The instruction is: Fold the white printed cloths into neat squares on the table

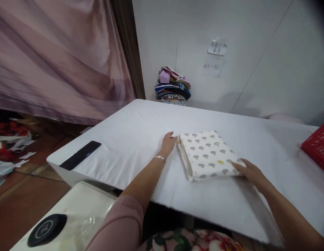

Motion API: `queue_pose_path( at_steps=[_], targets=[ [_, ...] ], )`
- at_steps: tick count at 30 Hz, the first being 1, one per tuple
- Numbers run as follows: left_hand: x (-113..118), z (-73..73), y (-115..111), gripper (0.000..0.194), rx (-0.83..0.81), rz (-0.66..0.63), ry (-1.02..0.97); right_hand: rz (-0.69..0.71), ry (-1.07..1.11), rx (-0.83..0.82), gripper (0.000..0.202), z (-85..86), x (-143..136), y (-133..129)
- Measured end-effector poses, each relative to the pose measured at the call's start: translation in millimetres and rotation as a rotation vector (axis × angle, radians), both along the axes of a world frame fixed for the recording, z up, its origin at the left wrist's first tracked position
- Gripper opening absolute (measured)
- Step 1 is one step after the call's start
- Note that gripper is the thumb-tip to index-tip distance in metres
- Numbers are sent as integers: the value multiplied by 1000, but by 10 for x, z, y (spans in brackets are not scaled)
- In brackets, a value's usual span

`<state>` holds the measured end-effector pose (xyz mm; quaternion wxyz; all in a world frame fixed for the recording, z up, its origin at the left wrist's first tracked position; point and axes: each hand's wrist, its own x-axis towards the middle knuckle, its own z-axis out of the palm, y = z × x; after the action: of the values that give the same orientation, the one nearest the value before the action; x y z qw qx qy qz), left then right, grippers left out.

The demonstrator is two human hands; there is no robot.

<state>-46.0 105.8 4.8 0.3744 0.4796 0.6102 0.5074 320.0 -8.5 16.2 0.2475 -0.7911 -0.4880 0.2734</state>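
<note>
A folded white cloth (210, 153) with a grey mushroom-like print and a few yellow marks lies on the white-covered table (156, 118). Its layered edge faces left. My left hand (169, 143) is just beside that edge, fingers apart and slightly bent, holding nothing; a bracelet circles the wrist. At the cloth's near right corner, my right hand (252, 171) grips the edge, one digit on top and the others along the side, partly hidden.
A black flat strip (80, 155) lies at the table's left end. Folded clothes (173, 87) are stacked by the wall beyond. A red basket (318, 144) stands at the right. A white surface with a round black object (47, 229) is at lower left. A pink curtain (59, 55) hangs behind.
</note>
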Motion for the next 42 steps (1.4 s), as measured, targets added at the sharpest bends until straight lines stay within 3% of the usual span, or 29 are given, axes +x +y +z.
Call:
queue_pose_path(
  at_steps=[3, 5, 8, 11, 16, 21, 29, 35, 42],
  targets=[
    [-8, -51, -203, 29, -14, 9, -77, 84, -152, -44, 75, 26, 37, -346],
    [5, -47, -364, 23, -41, -35, -122, 152, -269, 48, 75, 99, -3, -391],
    [101, 9, -585, 12, -56, -128, -81, 246, -312, 288, 61, 270, -231, -259],
    [248, 64, -753, 11, -37, -180, 46, 371, -138, 399, 36, 433, -650, -44],
    [404, 60, -933, 17, -48, -167, 167, 620, -27, 324, 24, 485, -1376, 254],
    [423, 1, -1074, 21, 65, -187, 104, 665, -36, 211, 26, 349, -1753, 411],
    [413, -93, -1098, 25, 138, -298, 69, 624, -107, 198, 24, 178, -1807, 488],
    [430, -57, -1012, 19, 24, -171, 71, 581, 9, 228, 25, 114, -1757, 479],
    [487, 46, -935, 20, -124, -147, 192, 536, 73, 227, 18, 69, -1750, 493]
  ],
)
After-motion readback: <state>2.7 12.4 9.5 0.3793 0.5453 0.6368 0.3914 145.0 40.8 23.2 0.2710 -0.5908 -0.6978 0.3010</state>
